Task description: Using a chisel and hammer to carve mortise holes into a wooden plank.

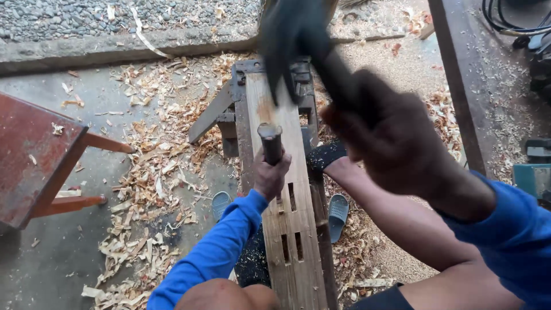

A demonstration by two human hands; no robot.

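Left hand [271, 174] was wrapped tight around a chisel [271, 143], held upright with its tip on the wooden plank [290, 218], just above the cut slots [292, 197]. Right hand [396, 138] was clenched on the handle of a dark mallet [295, 40] (blurred), raised above and well apart from the chisel's top. Wood shavings [152, 183] covered the floor left of the plank.

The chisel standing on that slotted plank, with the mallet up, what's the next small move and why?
Probably bring the mallet straight down onto the chisel. The right hand has it raised and blurred above the handle's top, while the left hand grips the chisel upright on the plank, just above its cut slots. Keep the fingers below the struck end.
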